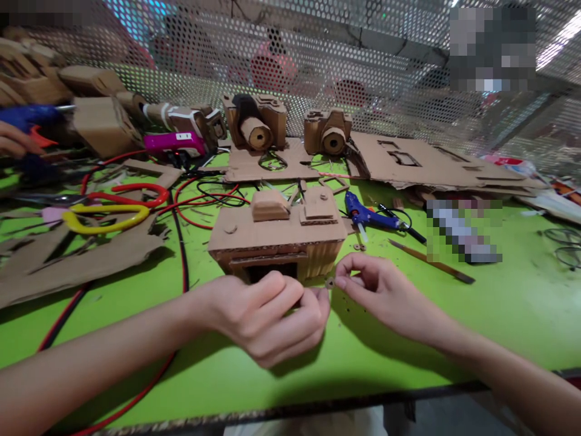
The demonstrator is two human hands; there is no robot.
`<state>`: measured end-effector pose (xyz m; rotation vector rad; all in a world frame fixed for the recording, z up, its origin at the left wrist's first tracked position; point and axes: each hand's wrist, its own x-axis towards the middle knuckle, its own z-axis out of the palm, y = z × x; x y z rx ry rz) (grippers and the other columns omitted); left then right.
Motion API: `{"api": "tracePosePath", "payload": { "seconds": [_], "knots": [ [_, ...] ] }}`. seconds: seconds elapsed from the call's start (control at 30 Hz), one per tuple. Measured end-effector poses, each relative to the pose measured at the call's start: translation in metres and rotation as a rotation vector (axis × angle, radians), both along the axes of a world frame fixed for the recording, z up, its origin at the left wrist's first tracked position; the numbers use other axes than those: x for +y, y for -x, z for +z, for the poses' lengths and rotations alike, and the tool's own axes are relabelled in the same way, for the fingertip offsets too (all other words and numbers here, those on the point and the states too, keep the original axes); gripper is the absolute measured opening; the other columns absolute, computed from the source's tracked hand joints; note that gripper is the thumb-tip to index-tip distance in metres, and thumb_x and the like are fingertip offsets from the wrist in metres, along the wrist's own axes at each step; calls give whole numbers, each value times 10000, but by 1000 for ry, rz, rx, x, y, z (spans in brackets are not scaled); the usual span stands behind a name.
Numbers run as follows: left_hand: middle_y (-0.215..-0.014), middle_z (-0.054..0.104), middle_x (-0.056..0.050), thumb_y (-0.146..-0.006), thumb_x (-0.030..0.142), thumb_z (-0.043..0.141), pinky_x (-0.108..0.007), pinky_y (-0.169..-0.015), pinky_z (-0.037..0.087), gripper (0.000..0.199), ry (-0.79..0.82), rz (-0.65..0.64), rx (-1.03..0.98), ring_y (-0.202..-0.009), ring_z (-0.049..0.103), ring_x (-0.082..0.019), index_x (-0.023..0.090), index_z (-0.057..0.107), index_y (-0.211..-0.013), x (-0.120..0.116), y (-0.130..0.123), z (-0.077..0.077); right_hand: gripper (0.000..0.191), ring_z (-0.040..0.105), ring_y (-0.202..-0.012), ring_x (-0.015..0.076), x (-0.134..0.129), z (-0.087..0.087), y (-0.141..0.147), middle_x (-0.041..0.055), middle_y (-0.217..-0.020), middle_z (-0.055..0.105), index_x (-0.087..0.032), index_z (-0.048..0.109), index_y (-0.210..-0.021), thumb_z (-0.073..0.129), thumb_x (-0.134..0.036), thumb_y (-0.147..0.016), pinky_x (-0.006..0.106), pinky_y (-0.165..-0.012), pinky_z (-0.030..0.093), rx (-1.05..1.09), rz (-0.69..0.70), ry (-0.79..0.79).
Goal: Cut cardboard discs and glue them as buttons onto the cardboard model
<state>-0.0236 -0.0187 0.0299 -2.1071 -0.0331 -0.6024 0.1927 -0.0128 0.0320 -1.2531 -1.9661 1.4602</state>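
Between the fingertips of both hands is a small round cardboard piece (330,283). My left hand (276,315) has its fingers curled, with thumb and fingertips at the left edge of that piece. From the right, my right hand (379,287) pinches it between thumb and index finger. Just behind my hands a cardboard camera body (279,233) stands upright, with raised blocks on its top and a dark opening in its front, partly hidden by my left hand. Tiny cardboard rings (360,247) lie to the right of the body.
Red-and-yellow-handled scissors (106,218) and cardboard scraps (82,260) lie left, near red and black cables. A blue glue gun (370,215) and a brown stick-like tool (431,261) lie right. Two cardboard cameras (327,132) stand behind. Another person's hand (16,139) shows at far left.
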Motion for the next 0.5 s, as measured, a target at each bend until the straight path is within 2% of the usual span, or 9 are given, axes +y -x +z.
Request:
{"api": "tracePosePath", "payload": {
  "seconds": [0.07, 0.13, 0.2, 0.27, 0.37, 0.5],
  "knots": [
    [-730, 553, -10, -868, 225, 572, -278, -476, 381, 140, -10, 105, -130, -563, 495, -122, 164, 698, -880, -4, 2, 3, 99, 421, -570, 100, 2, -2, -3, -32, -681, 487, -192, 509, -811, 534, -265, -874, 239, -511, 335, 2, 3, -144],
    [-810, 612, -58, -855, 247, 577, -321, -552, 437, 159, 28, 287, -262, -676, 547, -182, 159, 681, -937, -8, 2, 10, 60, 464, -628, 122, 5, -3, -5, -1, -736, 521, -191, 499, -820, 511, -205, -876, 256, -557, 369, -24, 19, -383],
    [-962, 645, -137, -848, 313, 575, -387, -685, 497, 272, 185, 477, -332, -845, 599, -261, 132, 645, -1038, -9, 2, 20, 62, 456, -625, 128, 8, -4, -5, 14, -741, 524, -184, 490, -822, 481, -152, -875, 264, -562, 363, -76, 45, -637],
    [-1129, 598, -239, -847, 402, 548, -499, -829, 493, 444, 418, 603, -335, -1021, 589, -368, 85, 592, -1155, -6, 2, 29, 71, 430, -596, 125, 11, -3, -5, 19, -734, 518, -176, 487, -829, 464, -131, -878, 262, -544, 343, -133, 68, -821],
    [-1257, 510, -295, -848, 471, 513, -596, -853, 469, 582, 702, 691, -269, -1108, 535, -455, 79, 531, -1278, 3, 3, 36, 89, 443, -610, 133, 14, -2, -6, 33, -749, 531, -169, 492, -831, 444, -129, -895, 261, -549, 342, -206, 99, -965],
    [-1236, 533, -222, -841, 478, 561, -509, -800, 497, 638, 895, 794, -187, -1006, 563, -376, 155, 464, -1382, 15, 6, 39, 104, 455, -612, 133, 17, 5, -8, 44, -762, 547, -160, 500, -833, 437, -140, -914, 258, -549, 335, -297, 140, -1031]
  ]
}}
